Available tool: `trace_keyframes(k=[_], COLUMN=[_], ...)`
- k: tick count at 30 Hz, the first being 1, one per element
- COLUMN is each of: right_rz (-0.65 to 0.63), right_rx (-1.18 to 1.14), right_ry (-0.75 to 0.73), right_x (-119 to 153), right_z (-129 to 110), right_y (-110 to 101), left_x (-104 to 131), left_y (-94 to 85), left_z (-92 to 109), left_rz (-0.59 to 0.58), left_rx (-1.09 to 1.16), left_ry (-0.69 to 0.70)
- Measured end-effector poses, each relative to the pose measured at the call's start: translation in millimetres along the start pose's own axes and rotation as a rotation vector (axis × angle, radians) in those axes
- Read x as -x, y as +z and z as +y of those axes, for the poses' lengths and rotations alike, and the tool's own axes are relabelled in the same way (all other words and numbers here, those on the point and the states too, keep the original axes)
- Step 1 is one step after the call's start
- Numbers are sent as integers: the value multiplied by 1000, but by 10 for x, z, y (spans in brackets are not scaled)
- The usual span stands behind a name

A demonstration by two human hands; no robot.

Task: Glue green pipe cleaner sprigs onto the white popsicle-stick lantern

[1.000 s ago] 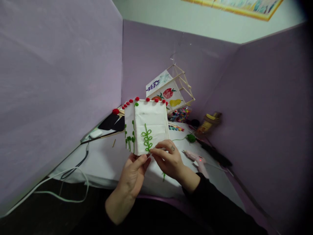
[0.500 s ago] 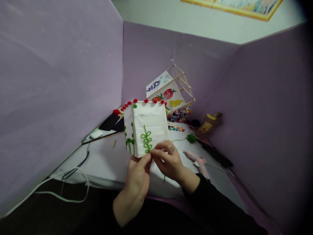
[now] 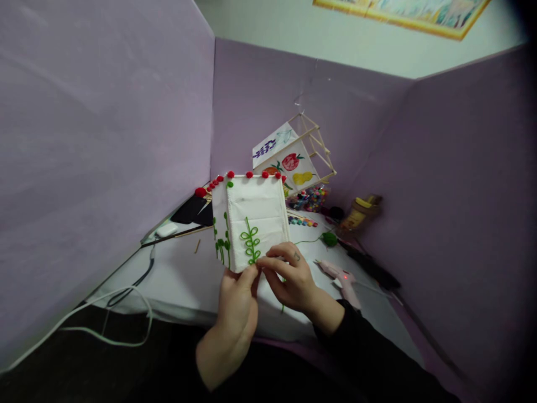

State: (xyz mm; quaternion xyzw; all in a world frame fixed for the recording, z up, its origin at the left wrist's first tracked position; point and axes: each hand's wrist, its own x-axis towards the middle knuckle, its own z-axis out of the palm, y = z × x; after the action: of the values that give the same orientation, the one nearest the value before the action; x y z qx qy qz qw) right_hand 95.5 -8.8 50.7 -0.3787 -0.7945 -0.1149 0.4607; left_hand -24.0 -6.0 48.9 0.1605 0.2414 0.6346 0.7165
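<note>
A white fabric-covered box lantern (image 3: 259, 204) with red pompoms along its upper edge is held up over the table. My left hand (image 3: 238, 296) grips its lower edge, thumb in front. On the front face, green yarn (image 3: 251, 240) forms a leafy sprig; more green stems decorate the left side. My right hand (image 3: 289, 274) is closed at the sprig's bottom end, its fingertips pinching the green yarn there. A loose yarn tail dangles below the right hand. From behind that hand a strand runs to a green yarn ball (image 3: 329, 239) on the table.
A pink glue gun (image 3: 342, 277) with a lit red light lies right of my hands. Behind stands a stick-frame lantern (image 3: 293, 157) with painted fruit. Paint pots (image 3: 304, 222), a yellow bottle (image 3: 358, 212) and a black item (image 3: 188, 210) surround the work. White cables (image 3: 142, 302) hang at the left edge.
Almost nothing differs. The view has shifted slightly, and the white lantern is tilted or lowered a touch; both hands keep their hold at its lower edge.
</note>
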Motion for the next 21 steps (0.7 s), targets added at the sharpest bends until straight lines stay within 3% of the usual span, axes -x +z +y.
trace_keyframes(k=[10, 14, 21], right_rz=[11, 81, 95], right_rx=[-78, -154, -287], right_ry=[64, 191, 319], right_x=[-37, -54, -81], right_z=[-29, 1, 42], right_y=[-63, -134, -132], left_x=[12, 25, -1], left_y=[-22, -22, 8], left_z=[20, 49, 134], left_rz=[-60, -93, 46], left_rx=[-10, -1, 206], left_ry=[-17, -47, -161])
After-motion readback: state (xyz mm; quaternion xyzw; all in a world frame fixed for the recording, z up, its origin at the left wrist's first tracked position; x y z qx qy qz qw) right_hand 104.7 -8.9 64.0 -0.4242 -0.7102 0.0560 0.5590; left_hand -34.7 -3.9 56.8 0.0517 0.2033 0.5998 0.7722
